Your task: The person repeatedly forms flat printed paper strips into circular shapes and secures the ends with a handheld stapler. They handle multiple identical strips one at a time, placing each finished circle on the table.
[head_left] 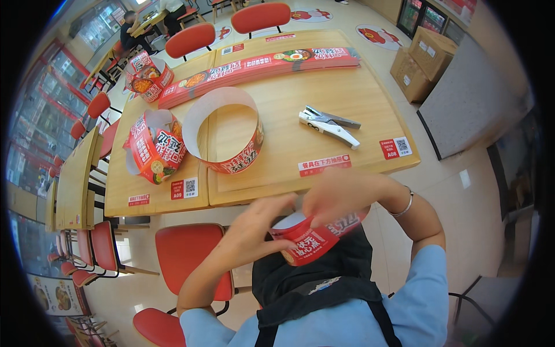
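Note:
Close to my lap, over the dark apron, I hold a red printed paper band (311, 244) that is bent round and white inside. My left hand (257, 228) grips its left side, thumb on the outer face and fingers over the upper rim. The fingers of my right hand (335, 199) are closed on its upper edge at the right; motion blurs them slightly. A white-and-grey hand stapler (329, 127) lies on the wooden table (283, 136), beyond my right hand. Left of it stands a large round paper ring (258, 141), red outside and white inside.
Along the far side lies a stack of flat red printed strips (260, 70). More bent bands, a crumpled-looking one (155, 147) and another (147, 75), sit at the left. Red chairs (191, 254) surround the table. Cardboard boxes (425, 58) stand at the right; people sit far off.

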`<action>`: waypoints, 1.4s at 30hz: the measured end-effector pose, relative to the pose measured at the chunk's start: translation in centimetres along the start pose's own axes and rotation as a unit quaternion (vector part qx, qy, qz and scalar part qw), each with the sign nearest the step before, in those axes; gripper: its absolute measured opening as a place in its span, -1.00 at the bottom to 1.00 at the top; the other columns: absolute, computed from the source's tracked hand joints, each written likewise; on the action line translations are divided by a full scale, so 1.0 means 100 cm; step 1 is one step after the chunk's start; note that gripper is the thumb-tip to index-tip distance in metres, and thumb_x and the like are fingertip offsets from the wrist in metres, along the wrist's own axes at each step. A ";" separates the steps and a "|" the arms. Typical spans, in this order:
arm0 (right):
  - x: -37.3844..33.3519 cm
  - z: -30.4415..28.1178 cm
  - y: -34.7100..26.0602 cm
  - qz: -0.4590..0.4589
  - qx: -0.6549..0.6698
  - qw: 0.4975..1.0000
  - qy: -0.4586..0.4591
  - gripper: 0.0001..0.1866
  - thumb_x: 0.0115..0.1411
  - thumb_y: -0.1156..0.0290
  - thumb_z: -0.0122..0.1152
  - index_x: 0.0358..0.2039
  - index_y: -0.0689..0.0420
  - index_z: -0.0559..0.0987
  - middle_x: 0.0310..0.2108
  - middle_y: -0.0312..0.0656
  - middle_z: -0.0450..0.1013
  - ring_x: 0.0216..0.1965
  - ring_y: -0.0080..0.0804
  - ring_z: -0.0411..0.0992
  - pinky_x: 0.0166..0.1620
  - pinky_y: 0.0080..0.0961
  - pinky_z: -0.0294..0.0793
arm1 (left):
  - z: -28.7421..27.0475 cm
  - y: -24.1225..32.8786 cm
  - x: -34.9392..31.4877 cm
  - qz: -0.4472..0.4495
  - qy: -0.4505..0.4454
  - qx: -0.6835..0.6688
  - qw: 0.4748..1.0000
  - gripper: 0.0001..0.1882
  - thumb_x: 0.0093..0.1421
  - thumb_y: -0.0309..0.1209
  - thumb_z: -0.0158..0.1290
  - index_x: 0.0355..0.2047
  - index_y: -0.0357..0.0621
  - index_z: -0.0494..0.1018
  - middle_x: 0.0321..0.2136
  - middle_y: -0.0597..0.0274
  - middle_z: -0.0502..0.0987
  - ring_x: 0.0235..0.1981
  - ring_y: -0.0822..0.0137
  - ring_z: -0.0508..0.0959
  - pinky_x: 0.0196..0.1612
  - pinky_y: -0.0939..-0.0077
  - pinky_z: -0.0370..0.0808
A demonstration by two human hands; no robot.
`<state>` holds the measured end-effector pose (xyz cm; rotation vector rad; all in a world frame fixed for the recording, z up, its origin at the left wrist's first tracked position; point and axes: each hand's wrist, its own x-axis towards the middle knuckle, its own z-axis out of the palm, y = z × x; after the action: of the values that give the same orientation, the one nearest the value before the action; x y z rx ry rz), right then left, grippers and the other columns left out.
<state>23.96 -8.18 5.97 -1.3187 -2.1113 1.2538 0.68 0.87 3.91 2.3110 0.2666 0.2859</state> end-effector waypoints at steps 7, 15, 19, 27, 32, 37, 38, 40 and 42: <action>-0.007 0.041 0.012 -0.073 -0.077 0.769 0.630 -0.79 0.10 0.41 0.29 -0.25 0.13 0.51 -0.27 -0.16 0.46 -0.25 -0.48 0.43 -0.18 -0.56 0.40 | 0.048 -0.025 0.001 -0.141 0.111 -0.422 0.889 -0.65 0.15 -0.54 0.17 -0.05 -0.28 0.42 -0.18 0.22 0.58 -0.20 0.49 0.54 -0.09 0.50 0.50; 0.009 0.088 0.025 -0.001 0.010 0.818 0.575 -0.74 0.06 0.35 0.40 -0.32 0.23 0.57 -0.49 -0.22 0.49 -0.57 -0.63 0.41 -0.52 -0.65 0.38 | 0.060 -0.013 0.009 -0.129 0.218 -0.575 0.778 -0.77 0.30 -0.48 -0.01 -0.06 -0.27 0.43 -0.11 0.20 0.54 -0.11 0.47 0.51 0.00 0.49 0.46; 0.012 0.081 0.029 0.000 -0.083 0.812 0.578 -0.67 0.03 0.37 0.42 -0.24 0.21 0.54 -0.50 -0.20 0.49 -0.59 -0.50 0.44 -0.52 -0.59 0.41 | 0.046 -0.016 0.016 -0.147 0.174 -0.674 0.702 -0.59 0.40 -0.17 -0.19 0.06 -0.22 0.33 -0.03 0.15 0.50 -0.02 0.35 0.50 0.06 0.34 0.44; 0.014 0.087 0.018 -0.016 -0.138 0.815 0.562 -0.61 -0.02 0.41 0.44 -0.19 0.17 0.49 -0.52 -0.18 0.48 -0.59 -0.42 0.45 -0.51 -0.55 0.44 | 0.035 -0.020 0.023 -0.173 0.162 -0.683 0.691 -0.52 0.38 -0.08 -0.18 0.12 -0.16 0.28 0.03 0.19 0.46 0.04 0.34 0.47 0.11 0.32 0.41; 0.018 0.082 0.020 -0.012 -0.150 0.819 0.554 -0.61 -0.01 0.42 0.43 -0.18 0.17 0.48 -0.52 -0.18 0.49 -0.59 -0.44 0.46 -0.51 -0.55 0.44 | 0.036 -0.021 0.025 -0.159 0.144 -0.667 0.714 -0.53 0.38 -0.09 -0.19 0.13 -0.16 0.27 0.04 0.20 0.45 0.06 0.35 0.46 0.12 0.34 0.40; 0.022 0.081 0.026 -0.003 -0.112 0.822 0.559 -0.60 -0.01 0.42 0.43 -0.17 0.17 0.47 -0.52 -0.18 0.50 -0.61 -0.45 0.45 -0.53 -0.56 0.43 | 0.039 -0.024 0.025 -0.160 0.156 -0.681 0.697 -0.58 0.39 -0.17 -0.18 0.13 -0.16 0.28 0.04 0.19 0.44 0.06 0.36 0.45 0.12 0.36 0.38; 0.022 0.081 0.027 0.000 -0.109 0.822 0.558 -0.59 -0.01 0.42 0.43 -0.17 0.17 0.46 -0.52 -0.18 0.50 -0.61 -0.45 0.45 -0.53 -0.56 0.43 | 0.039 -0.024 0.025 -0.160 0.158 -0.688 0.690 -0.60 0.39 -0.21 -0.16 0.12 -0.17 0.28 0.04 0.20 0.44 0.06 0.37 0.45 0.12 0.36 0.38; 0.023 0.080 0.027 0.000 -0.102 0.822 0.560 -0.59 -0.02 0.43 0.44 -0.17 0.17 0.46 -0.52 -0.18 0.50 -0.61 -0.45 0.45 -0.53 -0.56 0.43 | 0.041 -0.024 0.024 -0.160 0.160 -0.645 0.730 -0.62 0.35 -0.32 -0.09 0.12 -0.19 0.27 0.04 0.15 0.45 0.06 0.33 0.46 0.13 0.32 0.39; 0.023 0.079 0.027 0.001 -0.095 0.822 0.561 -0.59 -0.02 0.43 0.44 -0.18 0.17 0.46 -0.52 -0.18 0.51 -0.60 -0.45 0.46 -0.53 -0.57 0.43 | 0.042 -0.025 0.024 -0.158 0.162 -0.618 0.753 -0.63 0.31 -0.43 -0.04 0.11 -0.20 0.28 0.02 0.14 0.46 0.05 0.32 0.46 0.12 0.32 0.39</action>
<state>18.94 -9.67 -0.92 -1.5567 -1.3339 0.0776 3.92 0.35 -0.46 0.8604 0.4528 0.4943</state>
